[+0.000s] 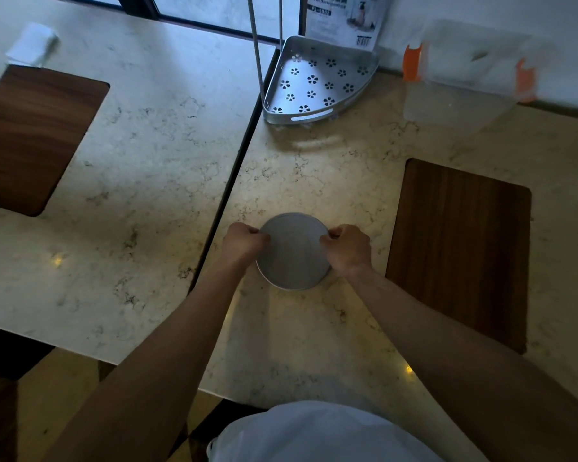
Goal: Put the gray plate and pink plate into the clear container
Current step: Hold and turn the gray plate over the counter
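Observation:
A round gray plate (293, 253) sits low over the marble table (314, 181) in the middle of the head view. My left hand (242, 243) grips its left rim and my right hand (347, 248) grips its right rim, fingers curled. The clear container (461, 95) with orange clips stands at the far right corner, well away from the plate. No pink plate shows; whether one lies under the gray plate I cannot tell.
A metal corner rack (317, 83) with flower cut-outs stands at the back centre, a printed box (344, 21) behind it. Dark wooden boards lie at the right (461, 251) and on the left table (34, 138). A dark gap (234, 175) splits the two tables.

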